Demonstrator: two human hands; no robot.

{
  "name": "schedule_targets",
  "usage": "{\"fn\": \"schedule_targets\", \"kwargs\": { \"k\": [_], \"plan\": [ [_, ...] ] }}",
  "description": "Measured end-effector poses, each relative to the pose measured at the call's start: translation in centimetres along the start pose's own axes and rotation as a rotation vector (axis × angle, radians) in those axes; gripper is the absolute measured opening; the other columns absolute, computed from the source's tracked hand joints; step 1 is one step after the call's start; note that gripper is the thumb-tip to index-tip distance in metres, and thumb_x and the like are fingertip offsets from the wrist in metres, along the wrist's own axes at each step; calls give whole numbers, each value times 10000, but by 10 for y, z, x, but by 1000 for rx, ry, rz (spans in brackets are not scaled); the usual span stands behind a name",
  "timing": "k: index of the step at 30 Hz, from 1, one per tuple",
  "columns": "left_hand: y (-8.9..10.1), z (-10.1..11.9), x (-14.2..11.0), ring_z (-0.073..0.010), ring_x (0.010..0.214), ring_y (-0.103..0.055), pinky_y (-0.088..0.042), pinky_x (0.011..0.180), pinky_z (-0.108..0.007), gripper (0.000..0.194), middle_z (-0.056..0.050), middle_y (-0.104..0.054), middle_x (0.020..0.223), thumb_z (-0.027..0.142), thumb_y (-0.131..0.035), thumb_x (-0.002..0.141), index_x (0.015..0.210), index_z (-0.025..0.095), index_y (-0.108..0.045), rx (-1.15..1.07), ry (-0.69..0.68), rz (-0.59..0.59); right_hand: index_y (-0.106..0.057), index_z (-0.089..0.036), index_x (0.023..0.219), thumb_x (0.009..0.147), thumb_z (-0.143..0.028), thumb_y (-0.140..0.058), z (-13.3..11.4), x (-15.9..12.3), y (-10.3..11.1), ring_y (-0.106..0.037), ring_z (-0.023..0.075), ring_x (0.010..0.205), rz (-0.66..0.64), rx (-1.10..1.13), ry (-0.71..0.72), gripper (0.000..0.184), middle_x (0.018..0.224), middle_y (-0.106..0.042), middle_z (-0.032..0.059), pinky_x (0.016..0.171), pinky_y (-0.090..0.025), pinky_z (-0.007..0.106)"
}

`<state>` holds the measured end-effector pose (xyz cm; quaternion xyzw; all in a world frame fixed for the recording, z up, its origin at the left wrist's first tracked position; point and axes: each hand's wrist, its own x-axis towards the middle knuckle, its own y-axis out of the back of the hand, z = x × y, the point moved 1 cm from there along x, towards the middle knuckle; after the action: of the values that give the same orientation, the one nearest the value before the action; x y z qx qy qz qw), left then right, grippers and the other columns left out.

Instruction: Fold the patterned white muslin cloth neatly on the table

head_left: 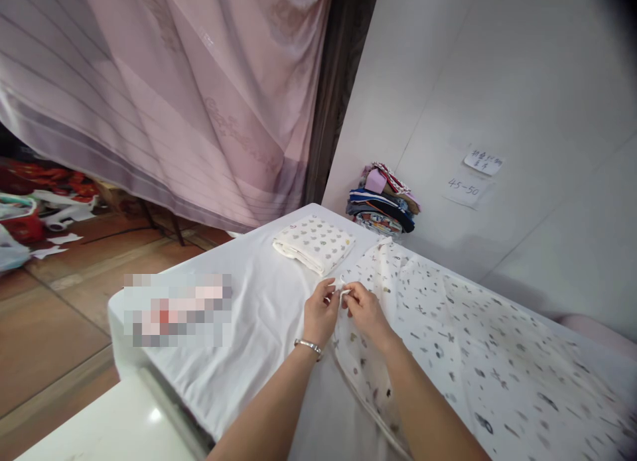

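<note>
Printed cloth (438, 315), pinched by left hand (319, 317) and right hand (369, 314), lies on a white-sheeted table (259, 315) beside a pale wall (547, 116).

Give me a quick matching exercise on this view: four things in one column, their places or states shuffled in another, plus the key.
Things:
1. Grey-motif cloth
2. Large printed cloth
3. Metal bracelet
4. Pink curtain

Places or states:
A. Hanging at the upper left
B. Spread out, its edge at the fingers of the right hand
C. Folded, on the white table cover
D. Around the left wrist

Pairs: 1-C, 2-B, 3-D, 4-A
</note>
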<state>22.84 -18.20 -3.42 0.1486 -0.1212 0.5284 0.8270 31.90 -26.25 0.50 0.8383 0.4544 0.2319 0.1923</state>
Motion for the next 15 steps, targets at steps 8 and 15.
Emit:
{"fn": "schedule_targets", "kwargs": {
  "k": [8,15],
  "plan": [
    [-1,-6,1,-98,599,-570,-463,601,-231,288,-13,-644,818,257,-496,784,1064,196,-530,-32,17,10,-523,-214,853,857,-260,-356,1,-2,3,-509,93,520,-96,-21,12,173,656,-567,-42,550,-392,217],
    [-1,-1,1,-98,595,-571,-458,602,-225,276,-3,-652,786,286,-498,799,1058,194,-522,-58,10,-29,-510,-199,695,852,-207,-360,-9,1,20,-458,91,525,-271,-320,104,217,566,-499,-52,547,-317,209]
  ]
}}
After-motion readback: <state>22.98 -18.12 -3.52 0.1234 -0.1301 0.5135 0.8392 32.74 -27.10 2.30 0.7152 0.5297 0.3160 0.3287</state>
